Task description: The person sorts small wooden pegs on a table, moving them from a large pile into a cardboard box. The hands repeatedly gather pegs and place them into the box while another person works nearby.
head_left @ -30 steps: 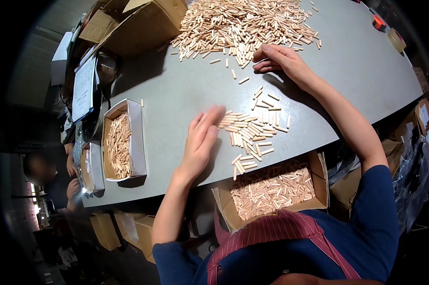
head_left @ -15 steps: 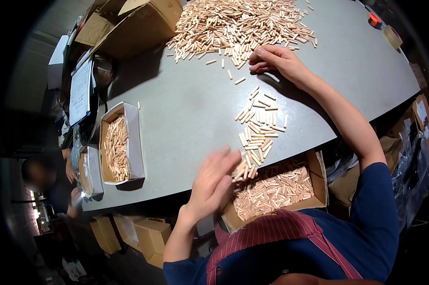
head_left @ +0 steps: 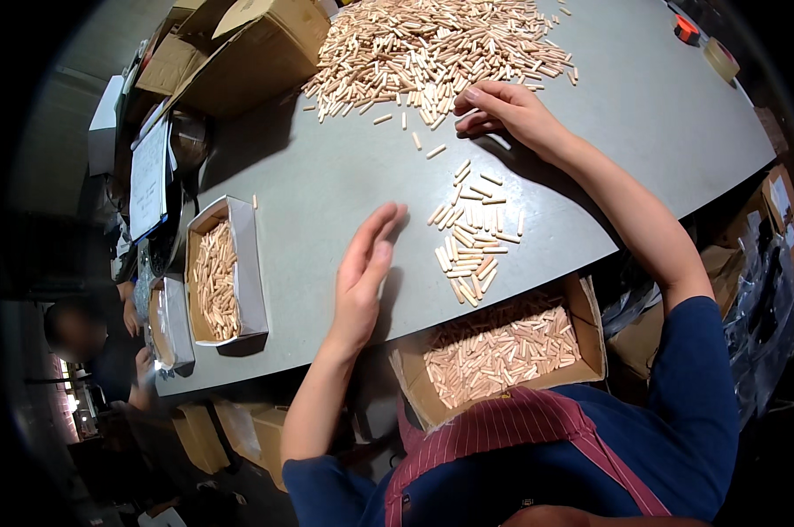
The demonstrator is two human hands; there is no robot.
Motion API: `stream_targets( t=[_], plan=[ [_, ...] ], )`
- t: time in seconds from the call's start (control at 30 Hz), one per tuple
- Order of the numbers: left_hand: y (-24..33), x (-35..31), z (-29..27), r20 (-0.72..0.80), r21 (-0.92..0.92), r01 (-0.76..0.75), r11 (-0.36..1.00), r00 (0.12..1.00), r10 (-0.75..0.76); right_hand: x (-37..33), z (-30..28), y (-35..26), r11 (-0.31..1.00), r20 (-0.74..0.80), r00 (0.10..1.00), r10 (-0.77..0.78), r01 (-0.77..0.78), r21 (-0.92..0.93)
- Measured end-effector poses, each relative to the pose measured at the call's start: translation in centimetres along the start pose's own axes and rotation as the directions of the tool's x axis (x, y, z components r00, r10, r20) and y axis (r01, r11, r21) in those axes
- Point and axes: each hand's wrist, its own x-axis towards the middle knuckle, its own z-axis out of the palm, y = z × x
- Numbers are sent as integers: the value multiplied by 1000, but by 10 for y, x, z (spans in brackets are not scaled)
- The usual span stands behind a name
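My left hand [head_left: 362, 277] is raised over the grey table, fingers stretched out and thumb apart, holding nothing. To its right lies a loose group of short wooden dowels [head_left: 472, 241], scattered toward the near table edge. My right hand [head_left: 509, 112] rests at the near right side of a large heap of wooden dowels [head_left: 432, 53]. Its fingers are loosely bent, with a gap between them and nothing visible inside. Below the table edge, against my striped apron, sits a cardboard box [head_left: 590, 329] filled with dowels.
A white carton [head_left: 252, 272] of dowels stands at the left, beside a smaller carton [head_left: 176, 321] near another person's hands [head_left: 132, 318]. Big cardboard boxes [head_left: 265, 53] and a clipboard [head_left: 151, 176] are at the far left. Tape roll [head_left: 721, 60] and orange-black object [head_left: 686, 30] lie far right.
My left hand has moved from the near table edge up and to the left, away from the box. Dowels near that edge have dropped from view. My right hand has barely moved.
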Motion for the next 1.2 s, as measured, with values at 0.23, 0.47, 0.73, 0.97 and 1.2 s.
stream_targets(
  t=[0.23,0.47,0.73,0.97,1.2],
  plan=[
    [-10,62,25,184,515,-213,830,973,136,1,-5,-6,1000,-102,995,1,0,15],
    [-7,115,55,461,391,-393,832,866,193,3,-12,-2,1000,-47,999,3,-2,19],
    [-3,105,53,713,19,-387,922,652,259,2,-6,-7,997,-51,996,76,-74,28],
    [3,52,15,556,-463,283,840,830,27,4,-6,-10,997,-68,995,76,-77,-3],
    [-6,34,-33,39,-176,21,984,999,-15,2,-9,-11,996,-72,996,56,-61,-68]
  ],
)
